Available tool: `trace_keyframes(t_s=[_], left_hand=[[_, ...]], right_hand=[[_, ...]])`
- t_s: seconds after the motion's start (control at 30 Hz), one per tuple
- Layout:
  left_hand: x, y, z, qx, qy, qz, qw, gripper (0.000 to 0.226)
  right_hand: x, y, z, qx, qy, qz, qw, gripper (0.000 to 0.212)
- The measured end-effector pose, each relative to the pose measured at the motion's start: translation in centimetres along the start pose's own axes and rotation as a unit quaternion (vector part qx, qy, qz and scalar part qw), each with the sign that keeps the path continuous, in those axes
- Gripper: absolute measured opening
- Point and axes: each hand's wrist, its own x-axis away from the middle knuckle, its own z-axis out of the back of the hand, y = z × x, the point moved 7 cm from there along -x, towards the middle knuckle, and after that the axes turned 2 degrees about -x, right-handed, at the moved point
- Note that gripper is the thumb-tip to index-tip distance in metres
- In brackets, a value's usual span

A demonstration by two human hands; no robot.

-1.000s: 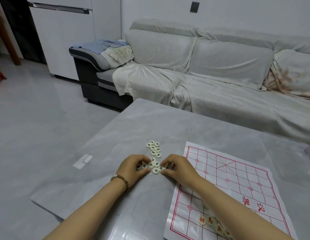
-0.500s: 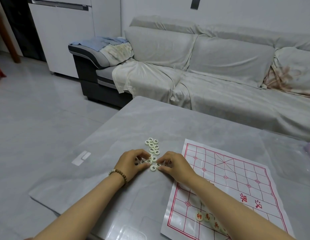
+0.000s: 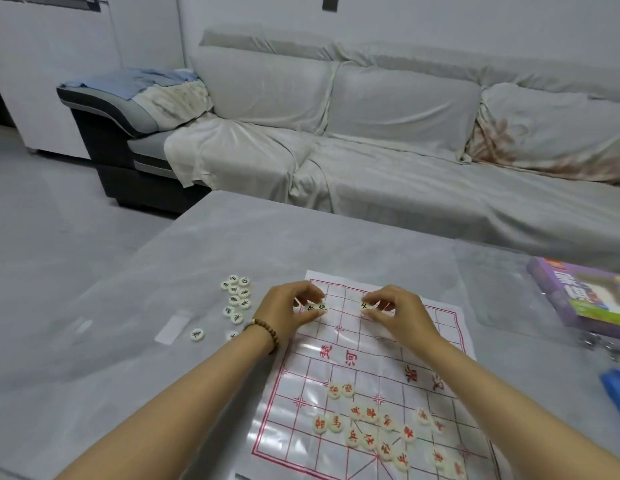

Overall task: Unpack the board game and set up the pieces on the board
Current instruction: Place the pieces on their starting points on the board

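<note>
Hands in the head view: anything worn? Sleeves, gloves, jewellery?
No sleeves or gloves in view; both arms are uncovered as far as the frame shows. The left hand has a brown bead bracelet round its wrist. The right hand and its wrist carry nothing visible.

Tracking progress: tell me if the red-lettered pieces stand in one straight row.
No, the red-lettered pieces lie loosely scattered over the near part of the board.

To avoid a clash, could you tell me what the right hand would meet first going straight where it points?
The right hand points leftward, so probably the left hand pinching white round black-lettered pieces; relative height is unclear.
</note>
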Motion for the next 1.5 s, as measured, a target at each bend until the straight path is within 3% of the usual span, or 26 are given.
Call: trace_keyframes(t_s=[0.2, 0.33, 0.5, 0.7, 0.83, 1.1, 1.23, 1.5], left_hand=[[-4.2, 3.9, -7.4, -0.014, -0.074, -0.030, 0.997, 0.024], [-5.1, 3.8, -10.2, -0.059, -0.113, -0.023, 0.992, 0.027], [-4.5, 3.5, -10.4, -0.074, -0.113, -0.026, 0.990, 0.032], [-2.1, 1.0, -4.2, -0.079, -0.062, -0.009, 0.995, 0.033], [1.6, -3.1, 2.1, -0.146, -0.045, 0.019, 0.988, 0.039], [8.7, -10.2, 10.5, -0.174, -0.006, 0.070, 0.982, 0.059], [9.5, -11.1, 11.4, -0.151, -0.001, 0.073, 0.986, 0.033], [8.8, -12.0, 12.1, -0.068, 0.054, 0.086, 0.992, 0.028]], right_hand=[[0.5, 4.7, 3.8, 0.013, 0.028, -0.052, 0.998, 0.014], [0.7, 6.2, 2.4, 0.037, -0.016, -0.055, 0.998, 0.017], [1.3, 6.3, 2.0, 0.025, -0.016, -0.057, 0.998, 0.021], [1.6, 2.8, 1.5, 0.010, 0.005, -0.038, 0.999, 0.021], [1.1, -1.7, -2.7, -0.006, -0.042, -0.005, 0.999, 0.022], [1.5, -8.4, -12.0, 0.023, -0.130, 0.061, 0.989, 0.033], [1.6, -9.7, -14.0, 0.047, -0.134, 0.074, 0.987, 0.030], [1.2, -12.1, -17.4, 0.028, -0.123, 0.095, 0.988, 0.032]])
